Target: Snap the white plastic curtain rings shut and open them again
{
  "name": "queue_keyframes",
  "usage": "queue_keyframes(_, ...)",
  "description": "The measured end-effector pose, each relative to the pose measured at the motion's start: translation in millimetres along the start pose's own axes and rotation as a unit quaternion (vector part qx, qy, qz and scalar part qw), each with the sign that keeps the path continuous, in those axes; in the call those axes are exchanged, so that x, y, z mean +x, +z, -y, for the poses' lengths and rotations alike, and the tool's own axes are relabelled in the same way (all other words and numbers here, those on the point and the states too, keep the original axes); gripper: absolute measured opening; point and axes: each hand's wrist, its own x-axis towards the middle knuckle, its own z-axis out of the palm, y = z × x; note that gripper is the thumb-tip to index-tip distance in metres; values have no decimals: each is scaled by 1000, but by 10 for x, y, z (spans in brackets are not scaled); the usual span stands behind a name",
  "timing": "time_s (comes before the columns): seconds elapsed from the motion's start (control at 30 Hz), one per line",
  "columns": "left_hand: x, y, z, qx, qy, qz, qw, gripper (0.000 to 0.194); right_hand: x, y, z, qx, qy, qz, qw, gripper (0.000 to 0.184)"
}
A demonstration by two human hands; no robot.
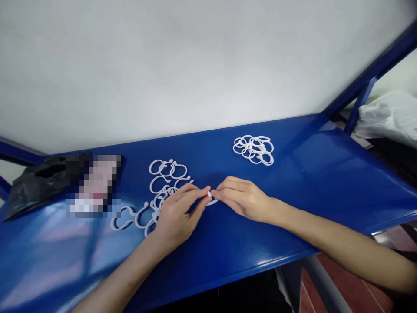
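left hand (176, 213) and right hand (246, 200) both pinch one white ring (213, 201) over the middle of the table (325, 174) — a loosened pinch could let its small end slip. the left hand overhangs loose rings (165, 188), so a sideways sweep might scatter them. both forearms cross the near edge; room for moving lies right of the ring pile (255, 149).

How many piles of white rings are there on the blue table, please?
2: a tight pile beyond the right hand and a looser pile partly hidden by the left hand.
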Motion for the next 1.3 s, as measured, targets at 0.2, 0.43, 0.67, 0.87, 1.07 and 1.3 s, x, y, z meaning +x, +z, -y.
queue_keyframes(0.2,45,-70,135,64,9,17,998,19,81,-61,-75,-58,-20,-34,998,20)
queue_keyframes(0.43,42,-120,351,233,-39,105,966,33,-42,-626,-356,-310,231,-44,921,25)
queue_keyframes(0.67,-9,-95,374,278,-52,152,947,33,-202,-982,-554,-333,413,-8,848,18)
queue_keyframes(0.87,1,-102,373,260,-62,132,955,33,-221,-967,-600,-310,441,1,842,16)
queue_keyframes(1.07,21,-125,369,253,-67,100,960,30,-259,-976,-627,-333,469,36,817,16)
queue_keyframes(1.3,8,-116,373,253,-65,108,959,30,-217,-969,-622,-324,475,13,818,27)
